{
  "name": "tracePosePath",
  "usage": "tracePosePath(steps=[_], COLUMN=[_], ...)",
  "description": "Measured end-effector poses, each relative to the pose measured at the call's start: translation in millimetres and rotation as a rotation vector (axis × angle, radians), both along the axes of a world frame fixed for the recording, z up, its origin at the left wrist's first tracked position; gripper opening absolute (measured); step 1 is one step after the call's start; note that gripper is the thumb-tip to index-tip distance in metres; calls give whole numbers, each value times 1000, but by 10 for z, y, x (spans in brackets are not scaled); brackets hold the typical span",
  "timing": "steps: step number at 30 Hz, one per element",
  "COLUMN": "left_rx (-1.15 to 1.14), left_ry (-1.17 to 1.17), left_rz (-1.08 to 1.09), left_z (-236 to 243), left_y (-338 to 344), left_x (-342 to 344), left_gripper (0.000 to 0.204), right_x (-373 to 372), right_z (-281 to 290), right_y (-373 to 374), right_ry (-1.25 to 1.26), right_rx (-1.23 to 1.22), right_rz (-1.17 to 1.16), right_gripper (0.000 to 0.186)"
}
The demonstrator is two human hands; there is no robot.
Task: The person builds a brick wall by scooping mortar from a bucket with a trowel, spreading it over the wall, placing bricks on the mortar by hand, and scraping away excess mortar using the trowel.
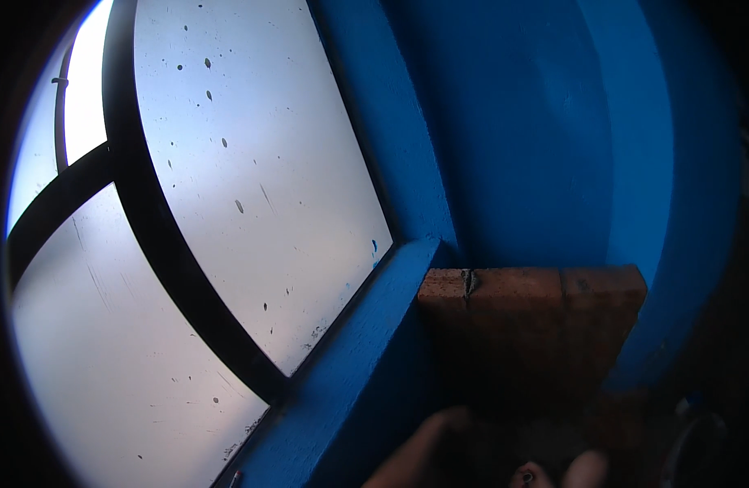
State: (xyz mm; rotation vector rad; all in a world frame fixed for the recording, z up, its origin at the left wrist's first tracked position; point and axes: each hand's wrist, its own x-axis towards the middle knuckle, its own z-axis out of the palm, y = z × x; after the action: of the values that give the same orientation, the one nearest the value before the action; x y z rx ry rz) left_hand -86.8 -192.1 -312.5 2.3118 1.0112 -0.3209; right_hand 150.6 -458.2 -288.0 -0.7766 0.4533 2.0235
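Note:
My left arm rises from the lower edge, and my left hand [448,420] is dim and blurred in front of the low brick wall [537,297]. Its fingers do not show well enough to tell whether they hold anything. Farther right at the lower edge, two rounded patches of skin show, seemingly part of my right hand [584,470]. A small dark round thing [528,478] lies against the left patch; its kind is unclear. Most of that hand is cut off by the frame and lost in shadow.
A large frosted window [252,163] with a dark frame [167,220] fills the left side, its panes specked with stains. Below it runs a blue sill [350,358]. A blue wall [521,146] stands behind the bricks. The lower right is very dark, with a faint curved object [692,447].

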Motion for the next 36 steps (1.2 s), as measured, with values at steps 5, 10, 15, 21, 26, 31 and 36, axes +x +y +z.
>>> tracePosePath(steps=[5, 10, 15, 21, 26, 31, 36], left_rx=[-14, -12, -1, -37, -55, -213, -123], left_ry=[-37, -64, -75, -93, -166, -126, -220], left_rz=[-58, -110, -152, -183, -185, -41, -19], left_z=[-20, -38, -18, 52, -90, -567, -1101], left_y=[45, 89, 93, 89, 139, 320, 489], left_x=[2, 23, 50, 149, 122, 65, -15], left_gripper=[42, 41, 41, 41, 39, 38, 31], right_x=[1, 11, 28, 77, 125, 155, 194], right_z=[146, 177, 185, 114, -29, -54, 0], right_y=[2, -8, -49, -92, -127, -138, -141], right_ry=[13, 48, 44, 84, 130, 169, 183], right_rx=[-44, -17, -13, 50, 112, 129, 130], right_rz=[18, -14, -6, -19, -36, -39, -34], right_gripper=[40, 41, 38, 37, 34, 34, 34])
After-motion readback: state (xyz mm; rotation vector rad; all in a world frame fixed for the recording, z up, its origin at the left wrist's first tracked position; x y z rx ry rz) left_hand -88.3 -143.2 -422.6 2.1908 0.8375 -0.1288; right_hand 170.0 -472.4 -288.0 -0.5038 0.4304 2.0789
